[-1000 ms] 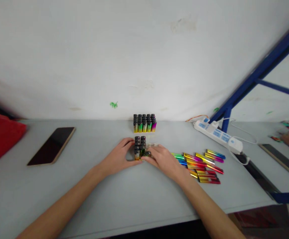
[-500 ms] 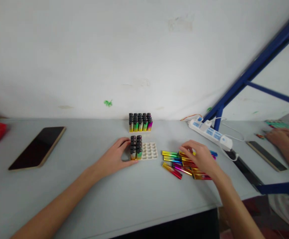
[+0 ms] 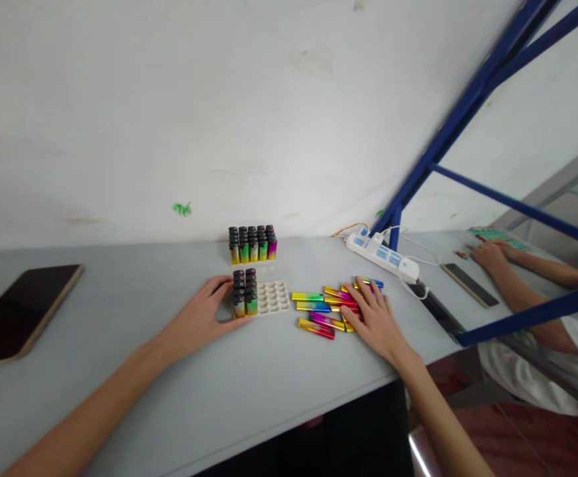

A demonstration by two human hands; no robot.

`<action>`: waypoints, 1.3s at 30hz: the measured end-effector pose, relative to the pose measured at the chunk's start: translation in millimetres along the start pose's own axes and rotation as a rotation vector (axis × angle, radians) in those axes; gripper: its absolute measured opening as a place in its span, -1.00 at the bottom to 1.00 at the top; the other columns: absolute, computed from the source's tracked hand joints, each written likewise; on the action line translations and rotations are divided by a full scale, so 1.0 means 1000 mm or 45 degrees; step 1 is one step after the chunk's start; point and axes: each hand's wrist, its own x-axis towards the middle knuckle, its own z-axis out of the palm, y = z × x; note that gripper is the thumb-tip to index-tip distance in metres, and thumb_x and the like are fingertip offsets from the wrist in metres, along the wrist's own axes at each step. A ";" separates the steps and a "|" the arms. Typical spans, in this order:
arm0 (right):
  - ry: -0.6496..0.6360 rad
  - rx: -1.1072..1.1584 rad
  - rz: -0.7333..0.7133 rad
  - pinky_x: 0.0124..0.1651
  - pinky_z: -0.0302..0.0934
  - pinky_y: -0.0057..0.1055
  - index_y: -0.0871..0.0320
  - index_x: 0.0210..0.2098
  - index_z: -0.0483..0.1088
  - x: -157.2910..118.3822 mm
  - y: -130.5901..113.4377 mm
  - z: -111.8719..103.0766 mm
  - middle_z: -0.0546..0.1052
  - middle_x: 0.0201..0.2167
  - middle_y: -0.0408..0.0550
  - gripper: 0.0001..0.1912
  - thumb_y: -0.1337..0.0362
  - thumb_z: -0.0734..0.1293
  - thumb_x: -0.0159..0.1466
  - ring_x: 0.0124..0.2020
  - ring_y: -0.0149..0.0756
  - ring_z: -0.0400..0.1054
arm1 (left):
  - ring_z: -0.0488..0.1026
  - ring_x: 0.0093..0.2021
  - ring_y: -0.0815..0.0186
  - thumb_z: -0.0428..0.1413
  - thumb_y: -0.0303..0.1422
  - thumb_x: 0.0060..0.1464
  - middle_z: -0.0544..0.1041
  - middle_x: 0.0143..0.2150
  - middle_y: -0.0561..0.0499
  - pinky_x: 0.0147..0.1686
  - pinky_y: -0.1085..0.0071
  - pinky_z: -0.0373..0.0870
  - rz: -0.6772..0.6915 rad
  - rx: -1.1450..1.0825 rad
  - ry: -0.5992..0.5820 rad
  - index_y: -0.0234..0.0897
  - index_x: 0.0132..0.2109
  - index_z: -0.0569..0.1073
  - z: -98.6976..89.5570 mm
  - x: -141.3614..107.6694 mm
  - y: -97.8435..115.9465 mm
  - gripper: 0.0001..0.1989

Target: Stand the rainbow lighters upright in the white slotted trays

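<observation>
My left hand (image 3: pixel 197 315) is curled round the left end of a small white tray (image 3: pixel 280 296), thumb in front and fingers behind. Upright black-topped lighters (image 3: pixel 245 291) fill the tray's two left columns; its round holes on the right are bare. To the right lies a loose pile of shiny lighter cases (image 3: pixel 313 307) in yellow, green, blue, red and purple. My right hand (image 3: pixel 376 321) rests palm down on the right part of this pile, fingers spread, covering some cases. Behind the tray, near the wall, stands a second tray packed with lighters (image 3: pixel 253 244).
A dark flat tablet-like slab (image 3: pixel 23 308) lies at the left. A white power strip (image 3: pixel 383 255) with cables sits at the back right, beside a blue metal frame (image 3: pixel 421 172). Beyond the frame, another person's hands (image 3: pixel 490 254) are over the table near a dark bar.
The view has turned to the right. My right hand has gone from fingers bent above the pile to lying spread on it. My left hand stays at the tray.
</observation>
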 end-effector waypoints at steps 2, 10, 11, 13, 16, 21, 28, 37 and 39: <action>-0.030 0.013 -0.031 0.82 0.07 0.76 -0.17 0.85 0.40 0.011 -0.009 -0.002 0.23 0.94 0.16 -0.25 -0.22 0.19 0.83 0.95 0.54 0.01 | 0.74 0.47 -0.40 0.43 0.53 0.24 0.75 0.42 -0.29 0.66 -0.33 0.64 -0.007 -0.004 0.011 -0.10 0.30 0.76 0.000 0.001 -0.001 -0.11; -0.069 0.038 -0.063 0.83 0.00 0.81 -0.14 0.93 0.25 0.037 -0.018 -0.010 0.24 0.93 0.21 -0.18 -0.23 0.25 0.82 0.95 0.54 0.04 | 0.74 0.48 -0.38 0.44 0.52 0.23 0.75 0.45 -0.28 0.65 -0.30 0.66 -0.033 0.037 -0.016 -0.09 0.31 0.77 -0.005 0.002 -0.001 -0.11; -0.063 0.050 -0.092 0.83 -0.01 0.82 -0.15 0.93 0.24 0.039 -0.019 -0.011 0.25 0.93 0.21 -0.19 -0.22 0.25 0.82 0.94 0.53 0.06 | 0.75 0.47 -0.37 0.44 0.51 0.24 0.76 0.45 -0.27 0.64 -0.29 0.66 -0.029 0.044 -0.019 -0.08 0.31 0.77 -0.006 0.002 -0.001 -0.12; -0.075 0.052 -0.169 0.84 -0.07 0.83 -0.23 0.91 0.29 0.042 -0.024 -0.013 0.26 0.93 0.15 -0.26 -0.18 0.23 0.84 0.95 0.49 0.06 | 0.76 0.46 -0.35 0.43 0.51 0.26 0.76 0.46 -0.26 0.63 -0.26 0.68 -0.017 0.056 -0.032 -0.09 0.32 0.77 -0.008 0.001 -0.002 -0.13; -0.147 0.025 -0.240 0.86 -0.09 0.80 -0.35 0.88 0.33 0.046 -0.035 -0.014 0.25 0.94 0.03 -0.33 -0.15 0.20 0.87 0.97 0.43 0.00 | 0.78 0.43 -0.32 0.41 0.51 0.29 0.76 0.47 -0.26 0.62 -0.26 0.70 -0.002 0.068 -0.037 -0.11 0.33 0.76 -0.010 0.000 -0.003 -0.13; -0.201 0.032 -0.233 0.86 -0.02 0.73 -0.32 0.92 0.25 0.053 -0.045 -0.010 0.20 0.96 0.04 -0.25 -0.24 0.23 0.84 0.99 0.47 -0.09 | 0.76 0.45 -0.36 0.41 0.52 0.28 0.75 0.50 -0.24 0.64 -0.28 0.68 0.006 0.093 -0.033 -0.10 0.31 0.76 -0.014 -0.003 -0.005 -0.12; 0.186 0.410 -0.134 0.94 -0.05 0.53 -0.16 0.87 0.38 0.060 0.009 -0.019 0.34 0.89 0.14 -0.20 -0.28 0.05 0.85 0.95 0.25 0.11 | 0.76 0.46 -0.39 0.43 0.51 0.25 0.76 0.49 -0.25 0.65 -0.28 0.68 -0.023 0.093 -0.035 -0.08 0.32 0.78 -0.014 -0.004 -0.006 -0.12; -0.013 0.214 -0.083 0.89 0.02 0.59 0.01 0.86 0.37 0.075 0.047 0.000 0.26 0.93 0.23 -0.07 -0.32 -0.03 0.81 0.98 0.36 -0.03 | 0.78 0.43 -0.39 0.41 0.53 0.26 0.76 0.49 -0.21 0.63 -0.30 0.70 -0.006 0.064 -0.025 -0.07 0.31 0.79 -0.015 -0.003 -0.005 -0.13; -0.033 0.201 -0.064 0.87 0.00 0.66 -0.01 0.87 0.35 0.074 0.043 0.005 0.27 0.92 0.24 -0.10 -0.28 -0.03 0.82 0.97 0.37 0.00 | 0.78 0.44 -0.39 0.42 0.53 0.26 0.76 0.49 -0.24 0.63 -0.30 0.70 -0.001 0.064 -0.023 -0.07 0.31 0.79 -0.016 -0.002 -0.006 -0.12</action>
